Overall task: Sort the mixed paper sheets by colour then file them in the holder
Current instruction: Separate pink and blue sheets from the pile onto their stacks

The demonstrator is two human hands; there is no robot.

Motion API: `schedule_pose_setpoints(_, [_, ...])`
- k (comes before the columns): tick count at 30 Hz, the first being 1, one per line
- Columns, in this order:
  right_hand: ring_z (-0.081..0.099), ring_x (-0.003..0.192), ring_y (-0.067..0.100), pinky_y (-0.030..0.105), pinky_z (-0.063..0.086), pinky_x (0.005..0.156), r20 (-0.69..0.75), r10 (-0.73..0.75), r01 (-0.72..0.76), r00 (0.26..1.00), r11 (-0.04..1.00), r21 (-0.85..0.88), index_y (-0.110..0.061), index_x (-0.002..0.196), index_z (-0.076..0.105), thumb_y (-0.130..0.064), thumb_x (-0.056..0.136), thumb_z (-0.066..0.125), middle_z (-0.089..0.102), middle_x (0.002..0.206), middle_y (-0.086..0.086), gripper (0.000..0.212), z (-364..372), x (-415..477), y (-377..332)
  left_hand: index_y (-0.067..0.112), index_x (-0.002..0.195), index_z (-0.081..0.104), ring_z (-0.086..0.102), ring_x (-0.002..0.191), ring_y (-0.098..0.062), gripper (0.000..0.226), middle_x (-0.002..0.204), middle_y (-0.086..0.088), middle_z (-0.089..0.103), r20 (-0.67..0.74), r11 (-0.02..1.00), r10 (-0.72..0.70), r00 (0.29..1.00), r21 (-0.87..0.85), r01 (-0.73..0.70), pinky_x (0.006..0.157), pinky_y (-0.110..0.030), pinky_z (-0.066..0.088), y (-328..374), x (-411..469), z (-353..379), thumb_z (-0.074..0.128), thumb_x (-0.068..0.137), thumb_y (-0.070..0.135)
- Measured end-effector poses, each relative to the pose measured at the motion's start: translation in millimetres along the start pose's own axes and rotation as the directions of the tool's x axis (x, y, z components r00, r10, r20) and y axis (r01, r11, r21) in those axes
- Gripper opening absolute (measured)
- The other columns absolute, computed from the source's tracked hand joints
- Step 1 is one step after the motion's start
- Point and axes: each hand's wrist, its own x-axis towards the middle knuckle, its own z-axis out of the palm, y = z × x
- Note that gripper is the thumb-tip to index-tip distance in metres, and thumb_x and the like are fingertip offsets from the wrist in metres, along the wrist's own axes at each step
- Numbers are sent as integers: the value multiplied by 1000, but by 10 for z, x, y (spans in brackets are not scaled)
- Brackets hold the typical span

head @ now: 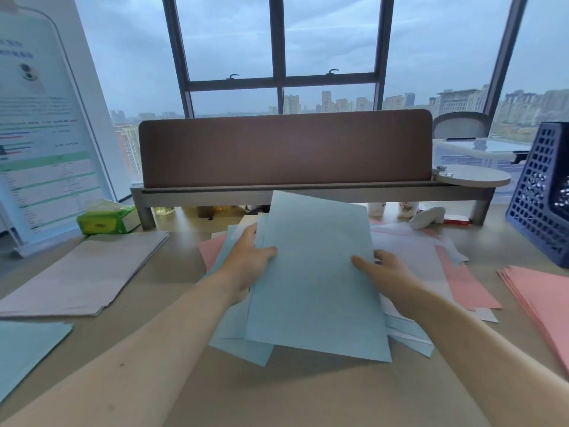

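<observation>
While left hand and right hand pinch blue sheets | holder contents unclear

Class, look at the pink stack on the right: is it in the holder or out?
Out. The pink stack lies flat on the desk, in front of the blue holder.

Two bare forearms reach forward and converge.
The left hand pinches the left edge of the blue sheets, thumb on the front face, fingers tucked behind; the right hand pinches the right edge the same way, thumb laid across the front, fingertips showing just past the edge. Both wrists look straight.
</observation>
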Motion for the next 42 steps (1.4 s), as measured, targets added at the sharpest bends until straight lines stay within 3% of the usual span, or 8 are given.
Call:
schedule_pose_setpoints(11, [73, 83, 31, 39, 60, 69, 179, 54, -63, 982, 997, 44, -5, 123, 55, -5, 84, 77, 73, 102, 16, 45, 410, -55, -91, 26, 127, 52, 73, 97, -20, 38, 115, 2, 71, -4, 994, -72, 997, 84, 72, 81, -38, 62, -238, -214, -470, 66, 93, 16])
schedule_pose_setpoints(14, [74, 84, 33, 45, 61, 73, 222, 97, -94, 970, 995, -21, -2, 120, 58, -2, 83, 77, 74, 101, 18, 41, 596, -143, -134, 24, 102, 62, 74, 86, -19, 13, 99, 2, 75, -20, 985, -166, 986, 36, 166, 73, -33, 60, -233, -339, -659, 67, 96, 13])
schedule_pose_setpoints(20, [69, 71, 22, 22, 53, 45, 294, 6, 16, 956, 997, -73, -12, 110, 56, -11, 86, 76, 69, 91, 8, 31, 1089, -373, -445, 10, 117, 65, 75, 93, -25, 24, 107, -6, 76, -163, 969, -211, 964, 99, 228, 86, -43, 61, -188, -671, -1301, 69, 94, 15])
schedule_pose_setpoints(23, [73, 85, 27, 34, 62, 66, 396, -30, 22, 918, 999, 25, -15, 118, 55, -19, 85, 78, 72, 104, 10, 40, 1549, -499, -701, 15, 106, 67, 74, 91, -27, 10, 104, -8, 76, -287, 987, -144, 947, 28, 158, 81, -41, 61, -68, -935, -1767, 67, 95, 13])
schedule_pose_setpoints(25, [73, 96, 27, 43, 60, 86, 549, -55, 7, 834, 996, 88, -13, 122, 60, -23, 86, 76, 75, 109, 7, 40, 1912, -609, -853, 15, 103, 65, 74, 89, -31, 8, 103, -12, 76, -435, 995, -88, 896, -3, 97, 82, -46, 62, -30, -1119, -2161, 66, 95, 13])
schedule_pose_setpoints(29, [73, 99, 22, 37, 60, 87, 724, -71, 30, 686, 997, 70, -12, 124, 62, -19, 87, 74, 75, 110, 4, 40, 2707, -918, -1023, 11, 101, 69, 73, 93, -34, 12, 102, -12, 75, -727, 998, -68, 683, -60, 34, 85, -54, 60, -136, -1571, -2978, 63, 91, 14])
schedule_pose_setpoints(36, [71, 90, 26, 31, 60, 64, 624, -71, 81, 778, 997, 12, -5, 116, 64, -6, 82, 80, 71, 104, 14, 37, 4022, -1369, -978, 8, 105, 70, 71, 91, -34, 32, 105, -12, 73, -811, 969, -228, 539, -137, 204, 83, -55, 61, -649, -2328, -3805, 59, 77, 18])
schedule_pose_setpoints(42, [68, 88, 29, 39, 61, 76, 535, -131, 249, 835, 956, -155, -15, 90, 69, -12, 71, 89, 66, 106, 15, 29, 4387, -1392, -934, 7, 90, 67, 65, 49, -17, 8, 81, -10, 73, -807, 903, -242, 539, 16, 430, 42, -25, 54, -740, -2712, -4022, 63, 95, 11])
